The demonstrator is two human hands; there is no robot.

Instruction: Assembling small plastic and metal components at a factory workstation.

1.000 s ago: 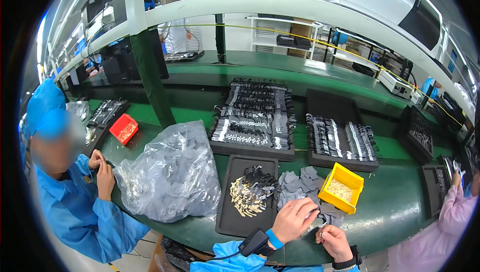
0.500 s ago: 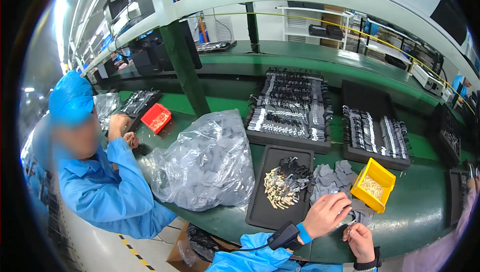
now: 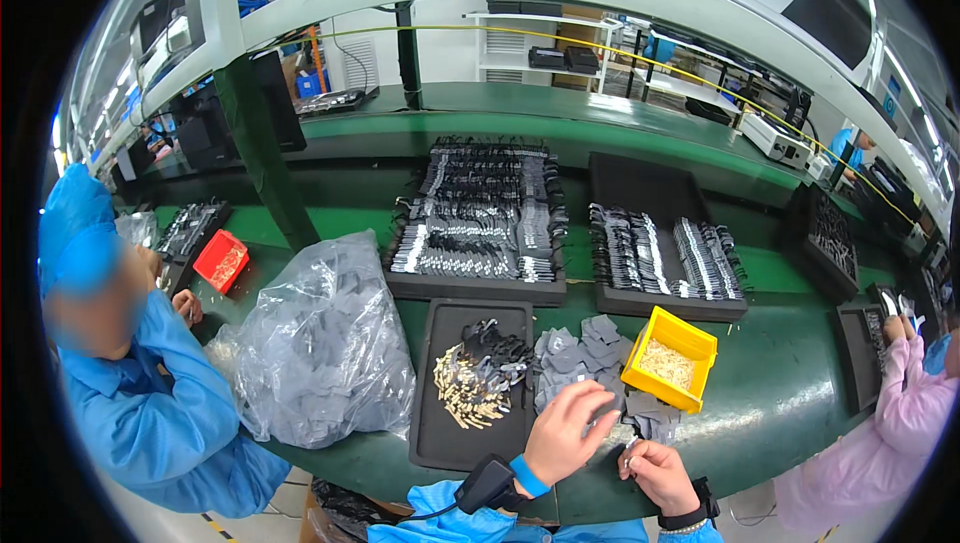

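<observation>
My left hand (image 3: 566, 435) hovers over the near edge of a pile of grey flat pieces (image 3: 572, 361), its fingers curved and apart with nothing visible in them. Just to its right, my right hand (image 3: 662, 475) pinches a small whitish piece (image 3: 630, 447) between thumb and fingers; its exact kind is too small to tell. More grey pieces lie right behind the right hand. A yellow bin (image 3: 690, 401) holding small pale pieces stands beyond both hands. To the left, a black tray (image 3: 440, 448) carries gold-coloured pieces (image 3: 462, 390) and black, cable-like parts (image 3: 497, 351).
A large clear bag (image 3: 325, 353) of grey pieces lies left of the tray. Black foam trays (image 3: 480, 288) (image 3: 670, 303) with rows of parts stand behind. Co-workers in blue (image 3: 150, 383) and pink (image 3: 850, 453) sit at either side. A red bin (image 3: 222, 261) stands far left.
My view has swung right, so the bench appears shifted left. My left hand's fingers have spread and it sits slightly away from the right hand, which still pinches the small piece.
</observation>
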